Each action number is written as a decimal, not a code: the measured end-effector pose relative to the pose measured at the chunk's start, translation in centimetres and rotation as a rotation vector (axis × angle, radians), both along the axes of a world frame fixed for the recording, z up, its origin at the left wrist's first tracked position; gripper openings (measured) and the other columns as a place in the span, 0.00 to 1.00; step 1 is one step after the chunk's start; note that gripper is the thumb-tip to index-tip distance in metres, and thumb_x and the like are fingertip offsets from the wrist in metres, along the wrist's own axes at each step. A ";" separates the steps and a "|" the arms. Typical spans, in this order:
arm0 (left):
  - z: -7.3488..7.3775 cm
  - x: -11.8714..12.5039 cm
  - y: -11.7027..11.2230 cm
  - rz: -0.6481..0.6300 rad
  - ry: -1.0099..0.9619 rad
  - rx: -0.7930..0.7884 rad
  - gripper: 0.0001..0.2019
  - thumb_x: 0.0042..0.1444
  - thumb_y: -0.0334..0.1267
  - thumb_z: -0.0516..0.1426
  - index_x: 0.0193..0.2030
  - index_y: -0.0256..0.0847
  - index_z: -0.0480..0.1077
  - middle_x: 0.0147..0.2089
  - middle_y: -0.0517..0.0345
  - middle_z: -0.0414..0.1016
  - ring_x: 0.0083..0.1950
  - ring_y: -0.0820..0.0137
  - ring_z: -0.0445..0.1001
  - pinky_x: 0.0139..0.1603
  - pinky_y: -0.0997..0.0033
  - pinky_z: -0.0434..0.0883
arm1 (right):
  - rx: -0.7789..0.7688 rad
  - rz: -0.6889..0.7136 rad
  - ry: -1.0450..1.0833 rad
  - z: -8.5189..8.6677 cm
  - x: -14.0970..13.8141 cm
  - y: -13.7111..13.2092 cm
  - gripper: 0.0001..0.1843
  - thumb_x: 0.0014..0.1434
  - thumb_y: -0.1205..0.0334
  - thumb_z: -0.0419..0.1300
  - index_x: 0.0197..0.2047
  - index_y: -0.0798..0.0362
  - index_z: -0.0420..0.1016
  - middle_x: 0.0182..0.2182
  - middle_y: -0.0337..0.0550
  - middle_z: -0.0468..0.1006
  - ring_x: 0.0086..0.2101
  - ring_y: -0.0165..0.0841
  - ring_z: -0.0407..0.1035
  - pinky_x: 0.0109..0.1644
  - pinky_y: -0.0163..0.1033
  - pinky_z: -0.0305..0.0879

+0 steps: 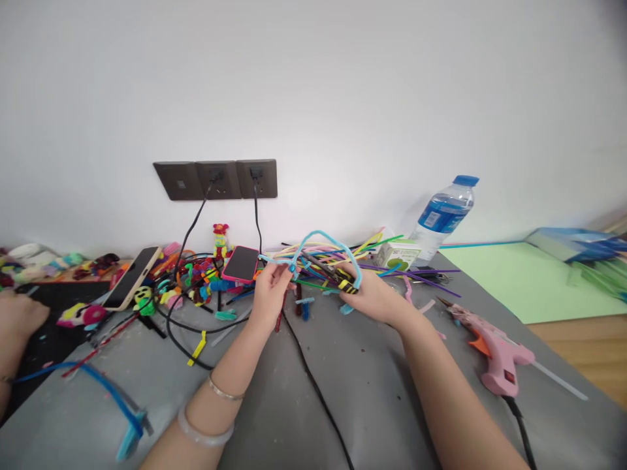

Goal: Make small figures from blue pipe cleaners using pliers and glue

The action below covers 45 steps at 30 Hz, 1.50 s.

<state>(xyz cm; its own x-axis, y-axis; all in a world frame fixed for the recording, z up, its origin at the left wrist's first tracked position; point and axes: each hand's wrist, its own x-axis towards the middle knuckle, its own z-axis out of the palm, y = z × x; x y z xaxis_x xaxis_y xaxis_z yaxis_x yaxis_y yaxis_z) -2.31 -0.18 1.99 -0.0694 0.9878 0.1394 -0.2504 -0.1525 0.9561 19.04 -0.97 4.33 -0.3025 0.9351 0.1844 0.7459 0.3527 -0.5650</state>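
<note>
My left hand is closed in a pinch on a light blue pipe cleaner. From those fingers the pipe cleaner arches up and over to my right hand. That hand is wrapped round pliers with black and yellow handles, their dark jaws pointing left toward my left fingers. The pipe cleaner's far end comes down beside the right hand; whether those fingers grip it too I cannot tell. Behind both hands lies a heap of coloured pipe cleaners.
A pink glue gun lies at right. Behind it are a tilted water bottle and a small box. Phones, black cables and small fuzzy figures crowd the left. Another person's hand is at far left.
</note>
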 end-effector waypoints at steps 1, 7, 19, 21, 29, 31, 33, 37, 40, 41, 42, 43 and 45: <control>0.0 0.0 0.0 -0.001 0.008 0.000 0.16 0.47 0.49 0.66 0.36 0.40 0.74 0.34 0.56 0.77 0.36 0.69 0.75 0.30 0.75 0.72 | -0.019 0.011 -0.021 0.0 0.0 -0.1 0.26 0.48 0.66 0.55 0.53 0.52 0.72 0.49 0.48 0.79 0.47 0.44 0.74 0.49 0.42 0.68; 0.2 0.0 0.0 -0.037 0.030 -0.015 0.16 0.46 0.48 0.66 0.34 0.39 0.74 0.33 0.56 0.76 0.34 0.70 0.74 0.30 0.75 0.71 | -0.026 0.006 -0.064 -0.1 0.1 -0.1 0.26 0.50 0.65 0.58 0.55 0.51 0.71 0.50 0.48 0.79 0.48 0.43 0.74 0.49 0.40 0.69; 0.3 0.1 -0.1 -0.070 0.067 -0.041 0.15 0.44 0.46 0.67 0.34 0.37 0.74 0.33 0.54 0.77 0.36 0.67 0.77 0.30 0.74 0.70 | -0.019 0.055 -0.031 -0.7 0.1 0.1 0.26 0.50 0.64 0.58 0.55 0.52 0.70 0.50 0.49 0.78 0.48 0.44 0.73 0.51 0.43 0.67; 0.3 0.2 0.0 -0.074 0.074 -0.042 0.16 0.45 0.47 0.67 0.35 0.37 0.75 0.33 0.54 0.77 0.37 0.66 0.77 0.30 0.74 0.70 | -0.037 0.066 -0.051 -0.6 0.1 0.2 0.24 0.51 0.64 0.57 0.53 0.53 0.71 0.46 0.49 0.79 0.44 0.42 0.74 0.48 0.42 0.68; 0.1 0.1 0.0 -0.105 0.117 -0.027 0.16 0.46 0.48 0.66 0.35 0.38 0.74 0.34 0.53 0.78 0.37 0.65 0.78 0.31 0.73 0.70 | -0.061 0.143 -0.062 0.0 0.3 0.0 0.19 0.51 0.65 0.55 0.48 0.52 0.72 0.41 0.45 0.80 0.40 0.40 0.73 0.44 0.39 0.68; 0.1 0.1 0.0 -0.115 0.127 -0.016 0.16 0.46 0.49 0.65 0.34 0.38 0.73 0.33 0.53 0.79 0.36 0.65 0.77 0.31 0.73 0.70 | -0.055 0.155 -0.057 -0.1 0.3 0.1 0.19 0.51 0.66 0.55 0.47 0.52 0.72 0.41 0.45 0.80 0.40 0.40 0.73 0.45 0.40 0.68; 0.1 0.1 -0.1 -0.124 0.137 -0.003 0.15 0.47 0.49 0.65 0.34 0.38 0.73 0.32 0.53 0.79 0.35 0.66 0.77 0.32 0.72 0.70 | -0.023 0.138 -0.052 -0.1 0.3 0.2 0.19 0.50 0.66 0.55 0.47 0.53 0.73 0.41 0.46 0.80 0.40 0.40 0.74 0.45 0.40 0.68; 0.2 0.1 -0.2 -0.129 0.144 0.000 0.15 0.48 0.48 0.65 0.34 0.38 0.74 0.32 0.54 0.78 0.34 0.68 0.76 0.32 0.73 0.70 | 0.018 0.124 -0.039 -0.3 0.2 0.5 0.21 0.49 0.67 0.55 0.48 0.53 0.75 0.41 0.46 0.81 0.40 0.41 0.74 0.46 0.40 0.68; 0.3 0.1 -0.2 -0.121 0.140 -0.005 0.14 0.47 0.47 0.65 0.33 0.38 0.74 0.33 0.55 0.77 0.34 0.68 0.75 0.32 0.73 0.70 | 0.025 0.082 -0.058 -0.6 0.4 0.6 0.23 0.49 0.65 0.56 0.49 0.54 0.75 0.43 0.49 0.81 0.43 0.44 0.75 0.48 0.43 0.68; 0.3 0.1 -0.2 -0.113 0.139 -0.006 0.14 0.47 0.47 0.65 0.33 0.39 0.73 0.33 0.55 0.76 0.35 0.68 0.75 0.31 0.73 0.69 | 0.026 0.062 -0.064 -0.7 0.4 0.6 0.24 0.48 0.64 0.56 0.50 0.55 0.74 0.44 0.50 0.81 0.43 0.45 0.75 0.48 0.43 0.68; 0.4 0.1 -0.1 -0.100 0.136 -0.008 0.14 0.47 0.47 0.65 0.33 0.39 0.73 0.33 0.55 0.76 0.35 0.68 0.75 0.31 0.74 0.69 | 0.031 0.046 -0.063 -0.7 0.5 0.6 0.25 0.48 0.63 0.56 0.52 0.55 0.73 0.45 0.50 0.80 0.44 0.45 0.75 0.48 0.43 0.68; 0.4 0.0 -0.1 -0.082 0.129 -0.011 0.13 0.48 0.47 0.65 0.32 0.39 0.73 0.32 0.56 0.76 0.35 0.68 0.75 0.31 0.74 0.69 | 0.039 0.038 -0.055 -0.7 0.5 0.6 0.26 0.49 0.63 0.56 0.53 0.54 0.72 0.46 0.50 0.80 0.44 0.45 0.75 0.48 0.43 0.68; 0.4 -0.1 0.0 -0.040 0.113 -0.015 0.12 0.49 0.47 0.64 0.33 0.40 0.72 0.32 0.56 0.75 0.36 0.69 0.74 0.31 0.75 0.69 | 0.065 0.019 -0.029 -0.4 0.5 0.5 0.27 0.50 0.63 0.56 0.55 0.53 0.70 0.47 0.49 0.79 0.45 0.45 0.74 0.47 0.42 0.68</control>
